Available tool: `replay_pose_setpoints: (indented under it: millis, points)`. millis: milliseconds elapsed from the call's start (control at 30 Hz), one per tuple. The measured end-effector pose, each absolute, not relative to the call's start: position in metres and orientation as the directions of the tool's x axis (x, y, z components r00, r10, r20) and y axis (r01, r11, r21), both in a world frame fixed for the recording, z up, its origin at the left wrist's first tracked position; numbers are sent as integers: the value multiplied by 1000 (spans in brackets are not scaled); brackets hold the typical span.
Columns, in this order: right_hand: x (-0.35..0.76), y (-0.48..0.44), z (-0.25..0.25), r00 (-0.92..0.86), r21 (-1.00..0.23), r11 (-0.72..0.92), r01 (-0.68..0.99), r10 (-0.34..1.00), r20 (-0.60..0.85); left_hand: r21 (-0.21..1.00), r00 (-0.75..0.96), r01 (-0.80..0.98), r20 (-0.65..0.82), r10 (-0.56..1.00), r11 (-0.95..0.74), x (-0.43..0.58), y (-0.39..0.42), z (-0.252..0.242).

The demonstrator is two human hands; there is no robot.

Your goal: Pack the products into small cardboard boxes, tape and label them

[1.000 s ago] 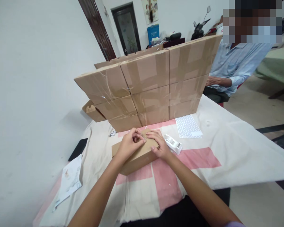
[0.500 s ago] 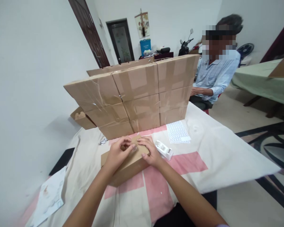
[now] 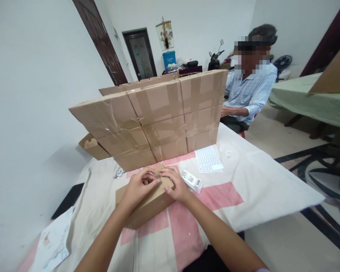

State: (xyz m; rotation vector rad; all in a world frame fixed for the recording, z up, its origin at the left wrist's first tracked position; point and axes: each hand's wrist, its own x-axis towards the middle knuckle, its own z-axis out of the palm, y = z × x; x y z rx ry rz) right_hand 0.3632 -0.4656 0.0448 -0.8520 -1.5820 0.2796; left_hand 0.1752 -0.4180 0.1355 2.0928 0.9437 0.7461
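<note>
Your left hand (image 3: pixel 138 187) curls on top of the cardboard box (image 3: pixel 147 206); I cannot tell if it grips anything. Your right hand (image 3: pixel 177 186) presses flat and open. The box lies on the desk (image 3: pixel 257 181), near the tape dispenser (image 3: pixel 191 181).

Small box (image 3: pixel 147 204): plain kraft brown, no print. Stacked boxes (image 3: pixel 158 121): same brown, with glossy clear tape bands a shade paler. Bench cloth (image 3: pixel 257 177): cream with big pink-red rectangular blocks (washed-out pink, not bright). Tape dispenser (image 3: pixel 191 180): white. Sticker sheet (image 3: pixel 208 160): white, with a tight grid of small dark-outlined labels. Flat item (image 3: pixel 66 196) at the cloth's left edge: black. Paper (image 3: pixel 52 243) at lower left: white with a small brownish mark. Seated person's shirt (image 3: pixel 252 94): light blue. Far table cloth (image 3: pixel 300 98): pale green. Bin (image 3: pixel 169 60) at the back: blue. Door (image 3: pixel 99 37): dark brown. Walls are white. The floor is beige with black bands.
</note>
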Motion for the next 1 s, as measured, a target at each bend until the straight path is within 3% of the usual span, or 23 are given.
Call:
replay_pose_setpoints:
  millis: [200,500,900,1000]
  points:
    - [362,-466,44,28,-635,695,339,667,745,795,544,350,258,798,-495,174,-419,135]
    - [364,-464,41,16,-647,672,361,689,724,552,534,471,442,721,-688,169,-419,134]
    - [363,-465,43,26,-666,661,347,703,711,534,495,527,440,750,-661,169,-425,139]
    - [363,-466,44,26,-667,657,352,705,708,575,486,477,457,745,-664,170,-425,142]
